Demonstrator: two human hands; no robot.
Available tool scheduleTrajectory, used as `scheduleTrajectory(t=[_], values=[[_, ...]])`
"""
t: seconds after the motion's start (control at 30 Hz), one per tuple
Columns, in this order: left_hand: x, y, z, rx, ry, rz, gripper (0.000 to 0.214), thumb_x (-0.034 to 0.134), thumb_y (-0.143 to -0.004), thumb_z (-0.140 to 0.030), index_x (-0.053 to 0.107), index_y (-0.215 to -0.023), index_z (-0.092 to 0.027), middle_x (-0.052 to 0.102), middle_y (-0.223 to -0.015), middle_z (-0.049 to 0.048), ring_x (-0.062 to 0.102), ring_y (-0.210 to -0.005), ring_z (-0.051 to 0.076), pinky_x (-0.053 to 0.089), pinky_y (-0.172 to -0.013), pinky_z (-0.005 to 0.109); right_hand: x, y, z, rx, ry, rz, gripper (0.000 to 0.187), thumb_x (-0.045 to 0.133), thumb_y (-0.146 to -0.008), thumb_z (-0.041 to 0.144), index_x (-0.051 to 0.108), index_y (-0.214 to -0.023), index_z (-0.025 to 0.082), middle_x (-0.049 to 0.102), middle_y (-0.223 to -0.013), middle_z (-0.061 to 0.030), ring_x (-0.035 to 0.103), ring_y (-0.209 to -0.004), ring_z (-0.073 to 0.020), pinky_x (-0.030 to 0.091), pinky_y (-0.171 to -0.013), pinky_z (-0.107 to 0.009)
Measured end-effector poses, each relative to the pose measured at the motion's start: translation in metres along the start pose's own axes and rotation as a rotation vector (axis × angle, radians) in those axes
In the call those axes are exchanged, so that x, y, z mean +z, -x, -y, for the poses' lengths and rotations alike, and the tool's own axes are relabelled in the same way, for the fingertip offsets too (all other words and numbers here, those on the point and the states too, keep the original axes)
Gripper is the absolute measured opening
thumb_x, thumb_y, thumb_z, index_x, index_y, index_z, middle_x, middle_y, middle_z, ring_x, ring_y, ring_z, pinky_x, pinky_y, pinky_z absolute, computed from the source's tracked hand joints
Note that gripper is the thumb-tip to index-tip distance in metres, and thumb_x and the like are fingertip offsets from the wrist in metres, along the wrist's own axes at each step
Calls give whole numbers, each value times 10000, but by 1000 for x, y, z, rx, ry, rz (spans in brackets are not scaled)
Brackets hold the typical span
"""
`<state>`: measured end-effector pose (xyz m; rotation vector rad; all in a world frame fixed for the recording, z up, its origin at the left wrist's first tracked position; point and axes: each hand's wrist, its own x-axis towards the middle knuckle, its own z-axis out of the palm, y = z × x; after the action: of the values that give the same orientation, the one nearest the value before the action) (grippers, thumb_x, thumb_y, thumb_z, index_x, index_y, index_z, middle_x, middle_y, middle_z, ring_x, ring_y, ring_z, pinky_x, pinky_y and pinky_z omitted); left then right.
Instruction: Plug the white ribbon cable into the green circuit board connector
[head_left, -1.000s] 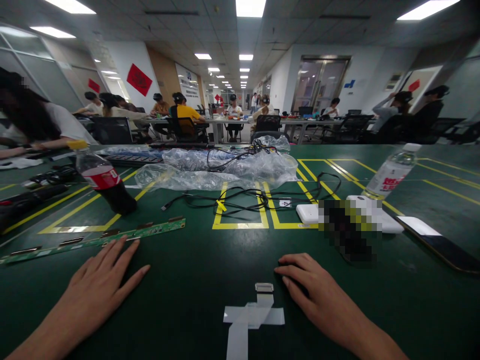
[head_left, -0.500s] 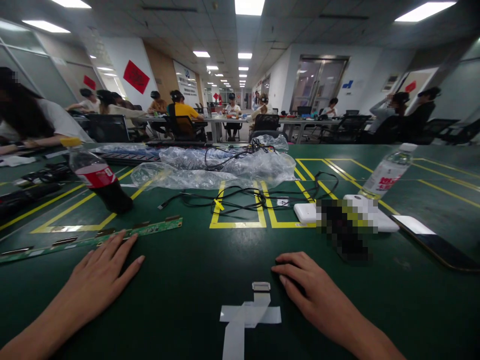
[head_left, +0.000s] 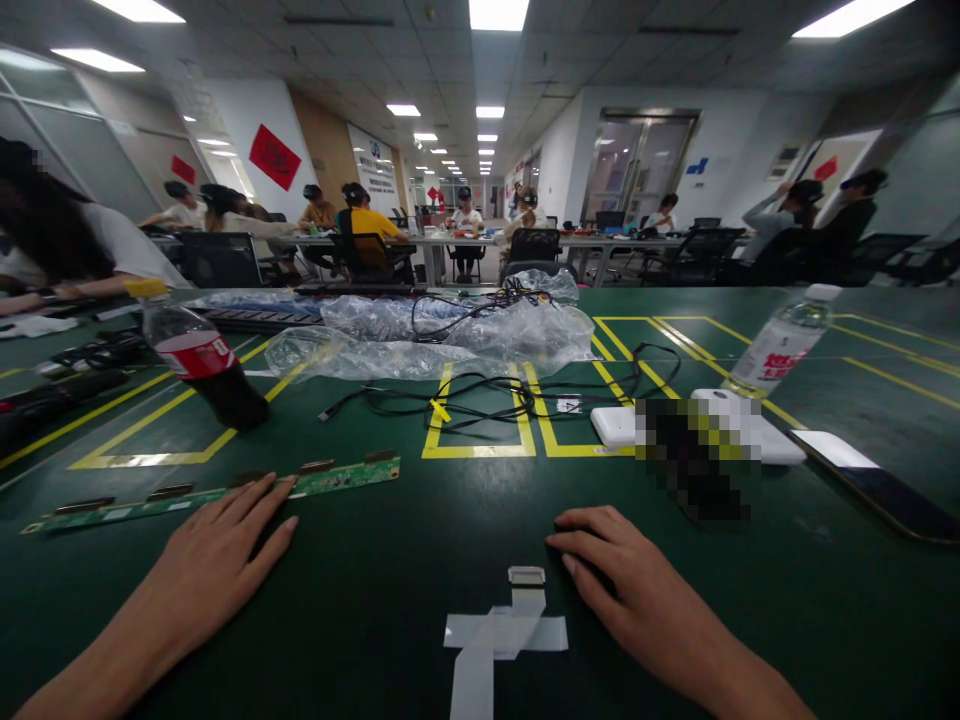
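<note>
My left hand [head_left: 214,560] lies flat on the green table [head_left: 390,560], fingers spread, its fingertips on the near edge of a long green circuit board strip [head_left: 225,490]. Palm down, my right hand [head_left: 630,580] rests just right of a white tape cross [head_left: 499,632] with a small grey tab [head_left: 526,575] at its top. Its fingers are loosely curved and hold nothing that I can see.
A cola bottle [head_left: 202,365] stands at the left. Crumpled clear plastic [head_left: 450,335] and black cables [head_left: 487,395] lie mid-table inside yellow tape lines. A white box [head_left: 619,425], a phone [head_left: 870,485] and a water bottle [head_left: 780,345] sit at the right. Several people sit at desks behind.
The green circuit board strip has slid to the right and slightly nearer under my left fingertips. My right hand has stayed in place.
</note>
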<state>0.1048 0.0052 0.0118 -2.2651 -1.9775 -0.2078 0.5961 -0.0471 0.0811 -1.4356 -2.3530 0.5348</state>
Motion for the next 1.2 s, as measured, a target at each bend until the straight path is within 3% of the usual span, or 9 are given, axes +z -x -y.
scheduleTrajectory(t=[0.13,0.33,0.47,0.63,0.77,0.93,1.2], values=[[-13,7,-51,90,47,-6,650,374,-985,-526,466,-1493,-130,530,-1485,163,507,-1342,356,405,-1111,549,1,-1,0,-9,-5,-10,295,476,-1005,222,697,-1200,241,636,-1270,-89,581,-1169,-263,502,-993,-469],[-29,7,-126,232,165,-20,459,448,-984,-330,568,-1408,-204,545,-1483,91,500,-1330,320,444,-1083,541,3,-2,-2,-20,4,-28,284,479,-1007,218,691,-1193,244,640,-1257,-83,588,-1161,-257,510,-985,-465],[-34,4,-171,359,209,-19,487,451,-959,-204,543,-1436,-235,518,-1512,66,469,-1344,298,426,-1097,537,4,-1,-2,-17,-8,-62,300,473,-1008,213,678,-1223,257,641,-1251,-82,602,-1150,-250,528,-970,-459],[-42,-6,-214,484,273,50,523,452,-934,-170,522,-1451,-208,507,-1514,95,434,-1381,293,409,-1118,530,8,-1,-4,-19,-20,-172,315,452,-1005,207,675,-1225,241,622,-1285,-113,595,-1190,-266,527,-987,-488],[-46,-12,-227,533,329,105,531,461,-944,-201,487,-1474,-215,472,-1540,101,418,-1394,306,397,-1129,541,10,0,-4,-37,4,-195,335,452,-999,200,662,-1255,250,598,-1369,-115,558,-1272,-283,487,-1052,-534],[-46,-10,-224,580,437,134,533,445,-977,-203,420,-1508,-243,386,-1597,70,367,-1431,275,349,-1178,518,15,1,-6,-63,49,-61,392,452,-1012,229,594,-1374,280,493,-1532,-75,428,-1423,-276,374,-1162,-558],[-66,-7,-220,735,480,236,453,549,-944,-217,559,-1379,-340,452,-1547,22,363,-1441,266,368,-1171,500,16,0,-9,9,50,68,418,485,-1020,336,559,-1430,301,427,-1588,-52,368,-1467,-273,323,-1189,-561]])
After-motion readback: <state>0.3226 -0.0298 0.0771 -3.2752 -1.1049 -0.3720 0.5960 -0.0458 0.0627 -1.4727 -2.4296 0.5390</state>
